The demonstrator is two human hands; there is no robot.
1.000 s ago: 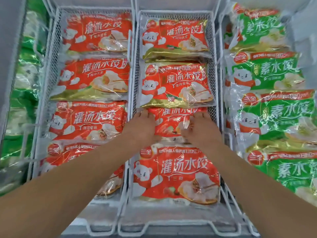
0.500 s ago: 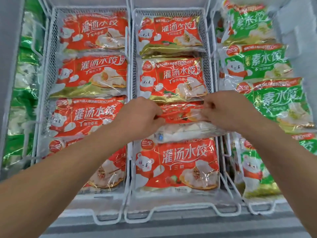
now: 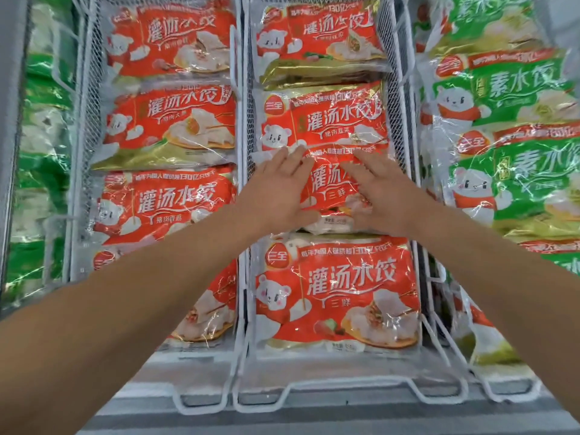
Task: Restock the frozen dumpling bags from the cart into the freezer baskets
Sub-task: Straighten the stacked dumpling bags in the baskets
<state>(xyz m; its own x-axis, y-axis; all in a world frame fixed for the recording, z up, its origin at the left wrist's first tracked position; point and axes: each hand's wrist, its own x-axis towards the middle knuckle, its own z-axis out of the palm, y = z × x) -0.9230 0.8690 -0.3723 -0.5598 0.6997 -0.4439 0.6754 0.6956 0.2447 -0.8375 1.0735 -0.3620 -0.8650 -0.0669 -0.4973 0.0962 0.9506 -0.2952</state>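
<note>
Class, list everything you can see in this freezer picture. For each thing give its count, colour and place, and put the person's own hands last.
Wire baskets: three in view, white, side by side.
Red dumpling bags: eight visible, four rows each in left and middle baskets.
Pressed bag: one of those, red, third row of middle basket.
Green dumpling bags: several, right basket; more blurred at far left.
Left hand: fingers straight, flat on the pressed bag.
Right hand: fingers straight, flat on the same bag.
</note>
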